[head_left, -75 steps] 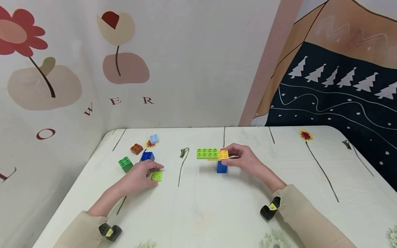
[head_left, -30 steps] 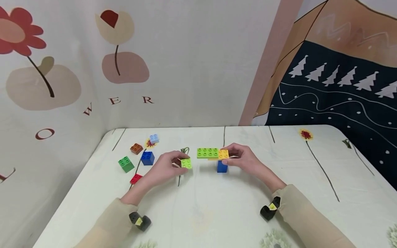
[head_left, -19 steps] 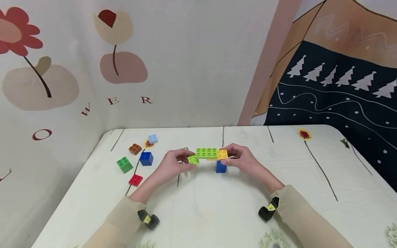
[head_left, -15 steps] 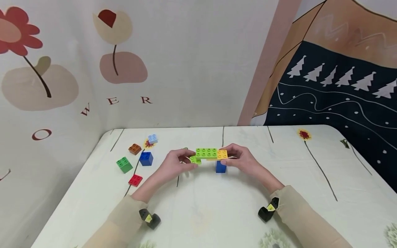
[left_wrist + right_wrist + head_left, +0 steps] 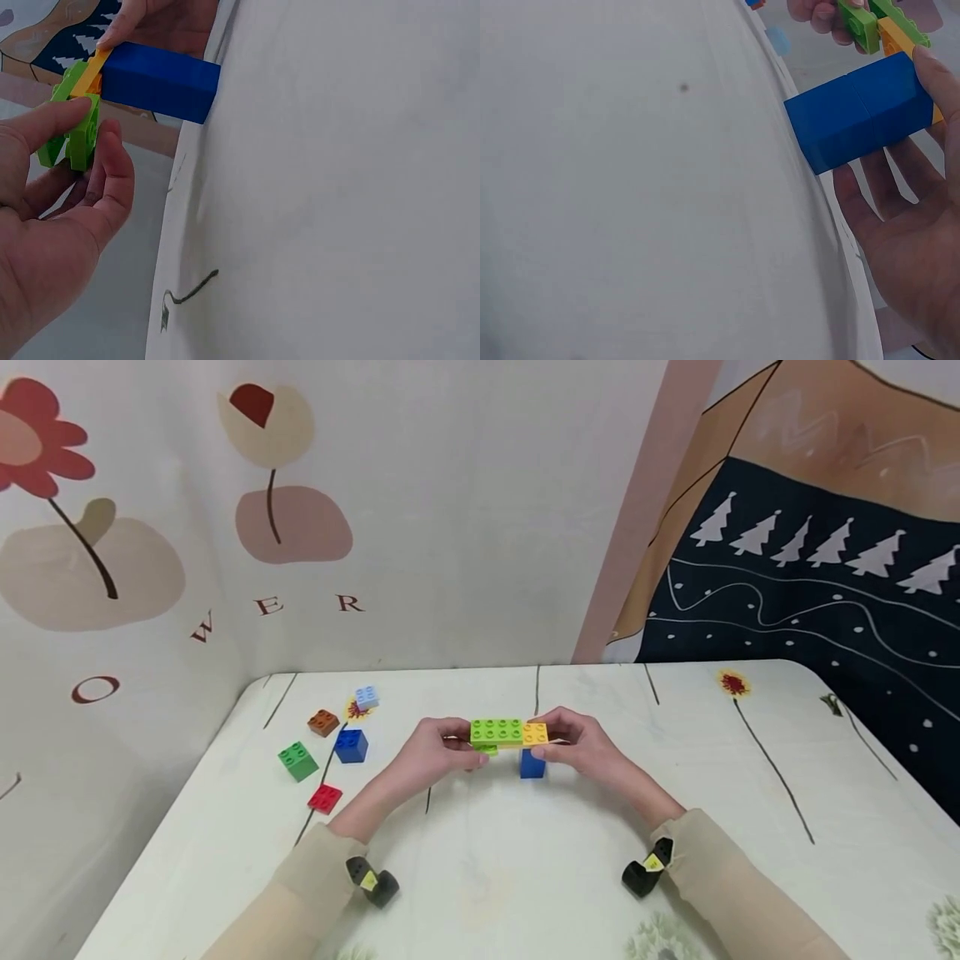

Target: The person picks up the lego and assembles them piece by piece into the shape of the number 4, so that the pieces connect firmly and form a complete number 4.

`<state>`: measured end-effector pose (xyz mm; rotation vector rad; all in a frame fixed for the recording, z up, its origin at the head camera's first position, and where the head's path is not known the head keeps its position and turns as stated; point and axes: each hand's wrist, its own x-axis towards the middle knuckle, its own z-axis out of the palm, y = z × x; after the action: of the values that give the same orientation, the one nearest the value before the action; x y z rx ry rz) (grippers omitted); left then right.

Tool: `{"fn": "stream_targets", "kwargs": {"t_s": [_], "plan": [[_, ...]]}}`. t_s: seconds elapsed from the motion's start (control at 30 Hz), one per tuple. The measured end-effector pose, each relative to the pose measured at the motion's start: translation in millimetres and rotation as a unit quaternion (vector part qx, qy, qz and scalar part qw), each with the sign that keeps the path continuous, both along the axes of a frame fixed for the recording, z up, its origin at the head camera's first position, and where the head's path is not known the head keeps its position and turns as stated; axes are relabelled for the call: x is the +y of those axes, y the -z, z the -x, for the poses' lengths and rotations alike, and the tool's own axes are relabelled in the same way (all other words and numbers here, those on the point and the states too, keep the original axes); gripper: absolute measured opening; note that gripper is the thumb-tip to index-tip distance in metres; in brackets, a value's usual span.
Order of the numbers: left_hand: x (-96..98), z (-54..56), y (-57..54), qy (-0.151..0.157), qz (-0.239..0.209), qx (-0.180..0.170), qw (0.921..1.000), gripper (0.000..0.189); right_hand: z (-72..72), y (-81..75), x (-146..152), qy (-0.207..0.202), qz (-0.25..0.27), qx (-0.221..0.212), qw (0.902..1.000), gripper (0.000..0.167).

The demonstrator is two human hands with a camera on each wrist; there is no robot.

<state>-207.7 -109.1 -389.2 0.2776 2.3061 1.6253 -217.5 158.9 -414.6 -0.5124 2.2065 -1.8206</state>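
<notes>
Since left hand (image 5: 438, 747) moved inward, small lime brick (image 5: 487, 750), pinched in its curled fingers, has slid under long lime brick (image 5: 497, 732), overhanging end just above those fingertips. Right hand (image 5: 585, 742) unmoved, gripping yellow brick (image 5: 536, 734), blue stack (image 5: 532, 766) below its fingers. Pieces look nearly aligned for joining; whether seated, cannot tell.

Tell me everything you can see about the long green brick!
The long green brick is bright lime and looks like plastic, with two rows of four round bumps on top. It lies roughly level, raised above the table. One end sits on a yellow brick, toward the right hand; the other sticks out toward the left hand. A smaller green brick, pinched in the left hand, is just underneath. I can't tell whether that brick or that hand touches it.
</notes>
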Motion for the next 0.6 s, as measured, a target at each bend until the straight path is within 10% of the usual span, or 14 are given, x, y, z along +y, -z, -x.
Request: {"fn": "stream_targets", "kwargs": {"t_s": [0.6], "plan": [[-2.2, 2.9, 2.9, -0.018, -0.080, -0.034, 0.9961, 0.051, -1.1, 1.5, 0.0, -0.001, 0.003, 0.002, 1.0000, 0.038]]}}
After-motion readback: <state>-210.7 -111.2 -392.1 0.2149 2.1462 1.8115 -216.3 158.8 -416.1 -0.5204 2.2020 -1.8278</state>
